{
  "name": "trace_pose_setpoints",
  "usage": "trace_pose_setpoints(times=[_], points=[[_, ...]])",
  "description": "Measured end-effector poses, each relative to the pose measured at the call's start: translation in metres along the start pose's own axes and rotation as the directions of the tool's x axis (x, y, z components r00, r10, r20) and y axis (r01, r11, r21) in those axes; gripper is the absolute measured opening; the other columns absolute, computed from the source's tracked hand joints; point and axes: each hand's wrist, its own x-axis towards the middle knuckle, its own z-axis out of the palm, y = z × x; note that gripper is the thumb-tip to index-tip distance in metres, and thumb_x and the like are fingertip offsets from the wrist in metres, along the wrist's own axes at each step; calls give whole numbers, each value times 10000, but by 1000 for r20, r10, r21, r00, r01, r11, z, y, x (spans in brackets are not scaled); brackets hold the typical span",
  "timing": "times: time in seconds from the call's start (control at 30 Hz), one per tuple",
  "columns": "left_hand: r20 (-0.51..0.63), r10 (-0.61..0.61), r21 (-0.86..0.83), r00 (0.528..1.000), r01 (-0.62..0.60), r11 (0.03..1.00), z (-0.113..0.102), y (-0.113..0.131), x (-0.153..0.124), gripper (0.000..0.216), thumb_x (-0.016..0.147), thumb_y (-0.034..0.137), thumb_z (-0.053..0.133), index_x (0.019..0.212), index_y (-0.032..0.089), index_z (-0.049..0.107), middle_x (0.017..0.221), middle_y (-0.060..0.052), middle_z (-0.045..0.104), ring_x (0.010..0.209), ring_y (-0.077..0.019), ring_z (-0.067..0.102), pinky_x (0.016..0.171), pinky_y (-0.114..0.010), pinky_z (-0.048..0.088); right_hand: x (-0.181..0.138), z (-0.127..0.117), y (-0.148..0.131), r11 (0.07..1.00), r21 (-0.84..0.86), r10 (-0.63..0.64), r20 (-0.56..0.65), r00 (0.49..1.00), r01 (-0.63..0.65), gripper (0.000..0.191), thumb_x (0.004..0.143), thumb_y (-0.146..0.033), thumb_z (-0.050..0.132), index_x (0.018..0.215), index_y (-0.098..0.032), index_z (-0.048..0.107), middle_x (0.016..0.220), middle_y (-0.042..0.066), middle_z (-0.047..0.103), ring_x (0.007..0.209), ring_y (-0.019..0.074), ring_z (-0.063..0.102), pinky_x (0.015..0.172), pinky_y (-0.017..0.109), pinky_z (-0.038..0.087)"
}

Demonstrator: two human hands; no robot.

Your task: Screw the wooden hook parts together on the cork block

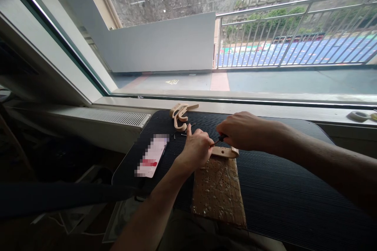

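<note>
My right hand (240, 130) is closed around the dark handle of a screwdriver (223, 137), whose shaft points left and down. My left hand (198, 147) is closed at the left end of a light wooden hook (223, 152), its fingertips beside the screwdriver's tip. What exactly is pinched there is hidden. The hook has a dark hole and a curled right end, and rests at the far edge of a worn, pitted wooden board (218, 192). Beyond my left hand lie more curved wooden hooks (180, 117), with several small screws (174, 136) close to them.
A partly blurred phone-like flat pink object (153, 157) lies on the black table (282, 176) at the left. The window sill (250, 110) runs behind the table, with a roll of tape (358, 116) at right. A white vented ledge (112, 117) adjoins on the left.
</note>
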Motion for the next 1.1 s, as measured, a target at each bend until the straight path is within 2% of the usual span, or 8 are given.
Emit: trace_pose_setpoints(times=[0.23, 0.5, 0.8, 1.1], points=[[-16, 1, 9, 1000, -1, 1000, 7, 5, 1, 215, 858, 234, 522, 722, 211, 687, 807, -37, 661, 914, -207, 525, 1070, -624, 75, -2, 6, 2, 1000, -3, -13, -16, 1000, 13, 135, 770, -139, 539, 764, -167, 671, 735, 49, 676, 649, 163, 593, 473, 267, 258], [-20, 17, -9, 1000, -17, 1000, 12, 5, 2, 175, 829, 198, 548, 715, 214, 680, 738, -23, 657, 919, -208, 526, 1068, -627, 75, -4, 12, -1, 999, -51, -20, -29, 999, 18, 152, 738, -57, 549, 750, -141, 675, 696, 70, 678, 656, 174, 631, 472, 267, 274], [18, -11, -19, 1000, 11, 1000, 8, 8, 3, 185, 828, 200, 548, 706, 200, 687, 759, -46, 664, 925, -212, 531, 1076, -613, 81, -1, 18, -2, 998, -33, -58, -81, 995, 55, 176, 736, -25, 536, 740, -136, 672, 698, 81, 676, 643, 189, 635, 489, 267, 320], [4, 24, -21, 1000, -24, 1000, 10, 5, 3, 203, 829, 181, 524, 730, 211, 699, 775, -42, 682, 917, -219, 542, 1053, -641, 117, -1, 21, -4, 998, -53, -49, -108, 993, 44, 163, 724, -22, 567, 699, -151, 663, 646, 59, 657, 578, 151, 604, 495, 248, 348]])
